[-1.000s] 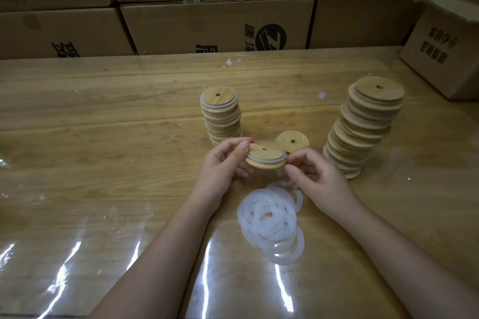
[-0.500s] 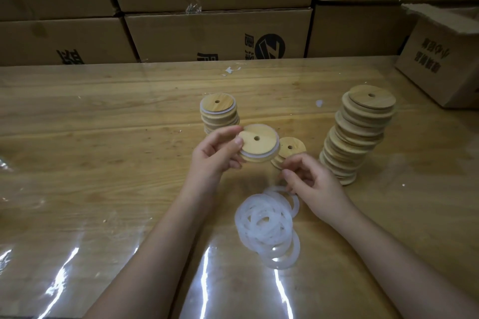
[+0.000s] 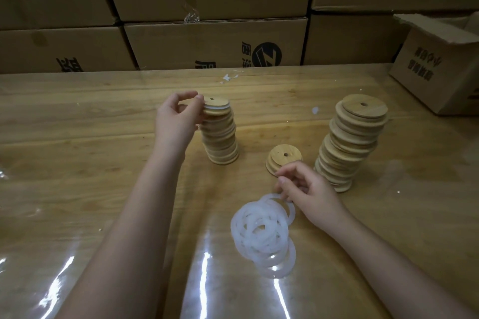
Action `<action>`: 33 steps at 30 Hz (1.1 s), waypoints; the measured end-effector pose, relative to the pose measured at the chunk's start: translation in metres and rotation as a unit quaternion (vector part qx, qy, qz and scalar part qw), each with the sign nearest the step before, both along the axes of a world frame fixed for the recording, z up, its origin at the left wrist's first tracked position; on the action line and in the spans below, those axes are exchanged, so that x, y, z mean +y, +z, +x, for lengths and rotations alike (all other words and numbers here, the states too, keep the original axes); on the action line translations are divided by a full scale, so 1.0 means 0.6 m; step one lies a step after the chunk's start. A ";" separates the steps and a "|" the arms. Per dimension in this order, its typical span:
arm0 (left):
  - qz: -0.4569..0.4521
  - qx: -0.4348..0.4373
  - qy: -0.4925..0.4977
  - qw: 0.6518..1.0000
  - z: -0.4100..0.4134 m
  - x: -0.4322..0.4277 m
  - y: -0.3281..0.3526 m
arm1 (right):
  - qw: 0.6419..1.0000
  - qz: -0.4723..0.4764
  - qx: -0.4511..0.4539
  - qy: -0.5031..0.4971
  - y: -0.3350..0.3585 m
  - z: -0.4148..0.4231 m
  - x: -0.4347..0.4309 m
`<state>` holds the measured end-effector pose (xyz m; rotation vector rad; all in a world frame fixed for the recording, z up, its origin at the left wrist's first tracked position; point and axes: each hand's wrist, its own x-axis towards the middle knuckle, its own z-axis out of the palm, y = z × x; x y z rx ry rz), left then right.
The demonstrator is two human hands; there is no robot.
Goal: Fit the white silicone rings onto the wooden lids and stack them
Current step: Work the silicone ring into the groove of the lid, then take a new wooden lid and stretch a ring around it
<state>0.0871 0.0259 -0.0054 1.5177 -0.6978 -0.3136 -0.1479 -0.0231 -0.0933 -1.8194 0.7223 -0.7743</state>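
Behind the tabletop, brown cartons printed with black Chinese characters, too cropped to read, plus a round black logo with a slanted Z-like mark. Pinched at its rim by the left hand: a wooden lid, white ring fitted, lying flat, hole side up, atop the ringed stack. Right hand curled at the far edge of the loose ring pile; grip on a ring unclear. Bare lids nearby in a short stack and a tall leaning stack.

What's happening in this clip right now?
A person is fitting rings onto wooden lids. The left hand holds a ringed lid on top of the finished stack. The right hand has its fingertips at the pile of rings, grip unclear, near loose lids and a tall stack of bare lids.
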 end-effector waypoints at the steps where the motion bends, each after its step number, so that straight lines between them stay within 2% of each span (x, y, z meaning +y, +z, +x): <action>1: 0.012 -0.011 0.008 1.000 0.001 -0.002 -0.003 | 1.000 0.002 -0.002 0.000 0.000 0.000 0.000; 6: 0.055 -0.037 0.016 0.998 0.007 -0.005 -0.011 | 1.000 0.004 -0.004 0.002 0.000 0.000 -0.001; 11: 0.050 -0.073 0.015 0.996 0.006 -0.002 -0.022 | 1.000 0.006 -0.009 0.000 0.001 0.000 0.000; 15: 0.005 -0.103 0.043 0.994 0.003 0.000 -0.021 | 1.000 0.002 -0.007 0.002 0.001 0.000 -0.001; 17: -0.033 -0.153 0.056 0.986 -0.012 0.006 -0.018 | 1.000 -0.001 -0.005 0.003 0.001 0.000 -0.001; 20: -0.068 -0.225 -0.003 0.972 -0.059 0.011 -0.025 | 1.000 -0.007 0.003 0.004 -0.001 0.000 -0.002; 22: -0.032 -0.271 -0.089 0.958 -0.091 0.007 -0.041 | 1.000 -0.011 0.003 0.001 -0.001 0.001 -0.001; 25: 0.102 -0.337 -0.166 0.921 -0.126 -0.012 -0.081 | 0.999 -0.029 0.000 -0.034 -0.001 -0.001 -0.002; 29: 0.214 -0.282 -0.143 0.924 -0.146 -0.042 -0.121 | 0.995 -0.059 0.040 -0.071 -0.002 0.001 -0.004; 33: 0.304 -0.272 -0.120 0.905 -0.150 -0.068 -0.130 | 0.992 -0.087 0.092 0.016 0.000 -0.001 0.000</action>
